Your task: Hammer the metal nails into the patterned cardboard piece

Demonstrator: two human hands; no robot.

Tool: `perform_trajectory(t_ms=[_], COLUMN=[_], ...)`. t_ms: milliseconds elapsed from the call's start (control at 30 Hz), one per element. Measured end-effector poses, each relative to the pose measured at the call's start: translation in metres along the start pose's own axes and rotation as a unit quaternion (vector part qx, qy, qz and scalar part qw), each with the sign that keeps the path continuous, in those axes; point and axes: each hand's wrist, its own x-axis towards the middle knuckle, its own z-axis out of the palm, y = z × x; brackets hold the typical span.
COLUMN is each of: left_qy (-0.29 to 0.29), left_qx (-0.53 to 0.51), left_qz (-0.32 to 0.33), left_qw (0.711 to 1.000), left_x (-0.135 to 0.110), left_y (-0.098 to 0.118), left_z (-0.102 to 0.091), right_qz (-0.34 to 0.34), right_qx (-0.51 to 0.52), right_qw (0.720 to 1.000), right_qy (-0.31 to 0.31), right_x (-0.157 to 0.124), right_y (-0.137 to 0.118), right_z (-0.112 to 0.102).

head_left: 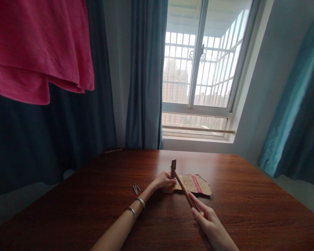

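Observation:
My right hand is closed around the wooden handle of a hammer. The hammer's flat metal head is raised just above the fingers of my left hand. Those fingers are pinched together at the left part of a brown cardboard piece; what they hold is too small and partly hidden by the hammer. Many small holes dot the cardboard, which has a pink band across it and a ragged edge. Several thin metal rods, which look like nails or punches, lie left of my left hand.
The brown wooden table reaches back to the wall under a barred window. Blue-grey curtains hang at the back and on both sides. A pink cloth hangs at the upper left, above table height.

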Motion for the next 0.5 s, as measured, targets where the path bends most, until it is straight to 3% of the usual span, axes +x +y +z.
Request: perform_trajectory(t_ms=[200,367,500], left_qy=[0.016,0.036,0.021], left_qx=[0.028,0.067,0.067], left_qz=[0.039,0.032,0.049], left_qw=[0.999,0.997,0.996], left_x=[-0.003,-0.005,-0.009], left_y=[0.008,0.008,0.011], left_z=[0.000,0.000,0.000], right_qz=[0.003,0.020,0.014], right_qx=[0.013,0.000,0.048], right_qw=[0.999,0.999,0.996], right_qy=[0.034,0.030,0.071], right_x=[-0.001,-0.003,-0.005], right_y=[0.006,0.005,0.005], right_z=[-0.006,-0.010,-0.011])
